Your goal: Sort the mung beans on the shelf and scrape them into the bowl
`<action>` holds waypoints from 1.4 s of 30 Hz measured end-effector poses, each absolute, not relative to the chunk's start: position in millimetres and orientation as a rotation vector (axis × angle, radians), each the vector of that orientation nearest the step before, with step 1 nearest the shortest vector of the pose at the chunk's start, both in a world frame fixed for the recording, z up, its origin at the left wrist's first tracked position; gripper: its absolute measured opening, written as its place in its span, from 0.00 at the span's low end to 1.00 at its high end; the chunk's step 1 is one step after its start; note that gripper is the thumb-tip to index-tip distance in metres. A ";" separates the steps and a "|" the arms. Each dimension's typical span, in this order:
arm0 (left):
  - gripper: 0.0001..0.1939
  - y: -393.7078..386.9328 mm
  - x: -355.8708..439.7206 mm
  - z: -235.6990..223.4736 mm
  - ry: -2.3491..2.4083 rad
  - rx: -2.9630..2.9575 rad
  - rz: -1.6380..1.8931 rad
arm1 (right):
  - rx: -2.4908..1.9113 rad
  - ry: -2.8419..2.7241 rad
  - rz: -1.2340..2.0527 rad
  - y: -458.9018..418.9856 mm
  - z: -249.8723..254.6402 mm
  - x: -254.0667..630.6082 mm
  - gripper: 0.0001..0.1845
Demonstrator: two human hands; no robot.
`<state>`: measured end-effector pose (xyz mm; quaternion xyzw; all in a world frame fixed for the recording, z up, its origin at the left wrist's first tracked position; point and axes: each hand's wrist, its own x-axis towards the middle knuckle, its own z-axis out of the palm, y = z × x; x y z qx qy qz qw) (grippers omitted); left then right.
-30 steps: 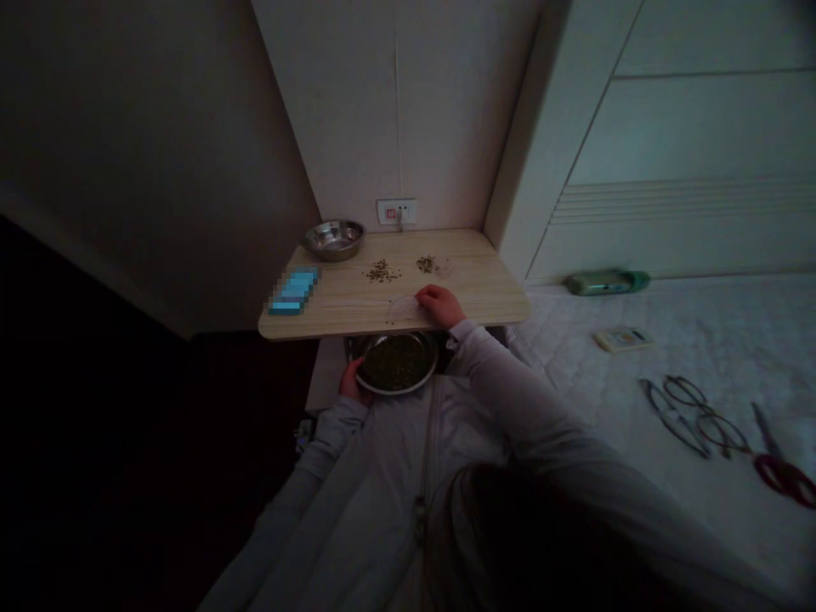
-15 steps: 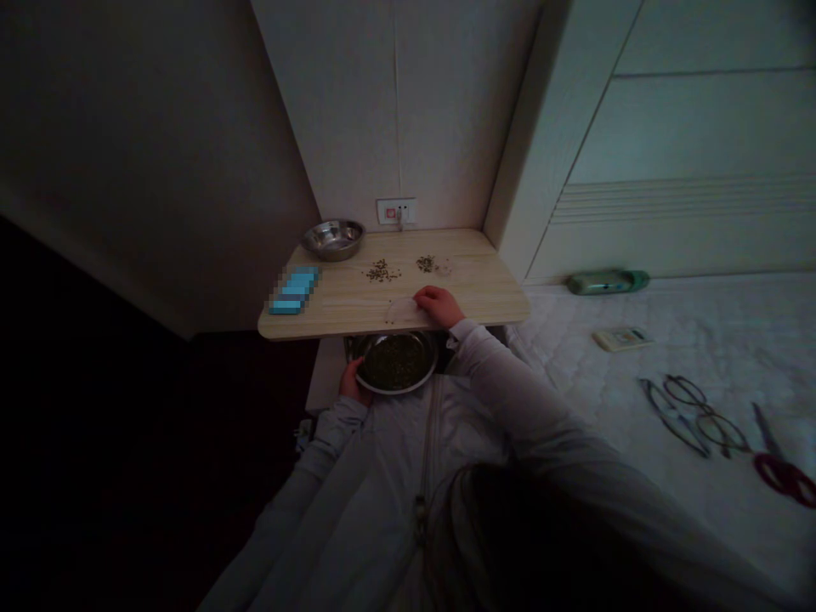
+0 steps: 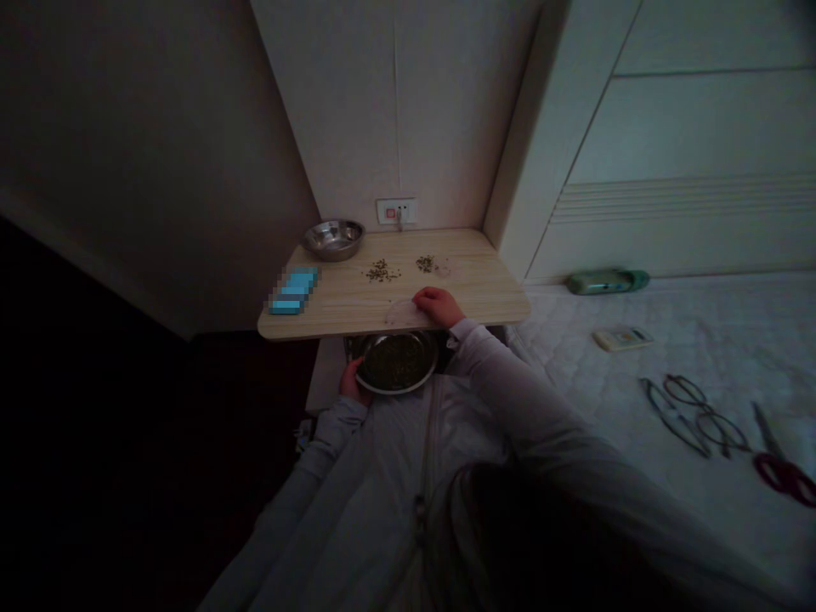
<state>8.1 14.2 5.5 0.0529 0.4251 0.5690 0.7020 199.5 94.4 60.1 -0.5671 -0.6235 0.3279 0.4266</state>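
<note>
My left hand [image 3: 354, 382] is closed on the left rim of a metal bowl [image 3: 397, 392], which is tucked under the front edge of the small wooden table. Dark green grain-like bits [image 3: 395, 361] fill the bowl's bottom. Above the table's front edge my right hand [image 3: 439, 306] pinches a thin, clear, rounded piece [image 3: 403, 313]; its exact kind is unclear. Farther back on the tabletop lie two small heaps of greenish bits, a left heap [image 3: 381, 271] and a right heap [image 3: 425, 264]. Faint pale scraps [image 3: 444, 269] lie beside the right one.
On the wooden table [image 3: 337, 310] stand another steel bowl [image 3: 333, 240] and a blurred blue phone-like object [image 3: 294, 291]. A wall socket [image 3: 396, 211] is behind. Rightward, the white bed holds a green bottle [image 3: 607, 282], a remote [image 3: 623, 339], glasses [image 3: 720, 429] and red-handled scissors [image 3: 781, 476].
Both hands stay in nearly the same place. A few dark specks by the clear piece, at the table's front edge, no longer show clearly.
</note>
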 end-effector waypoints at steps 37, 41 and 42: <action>0.10 13.9 9.0 5.8 0.926 0.120 1.266 | -1.389 -1.567 0.806 90.9 64.0 197.3 0.07; 0.09 13.8 7.8 4.5 0.920 0.115 1.250 | -1.387 -1.566 0.821 92.3 63.0 198.8 0.07; 0.09 13.7 7.6 4.1 0.914 0.116 1.248 | -1.380 -1.560 0.827 92.8 62.4 199.2 0.07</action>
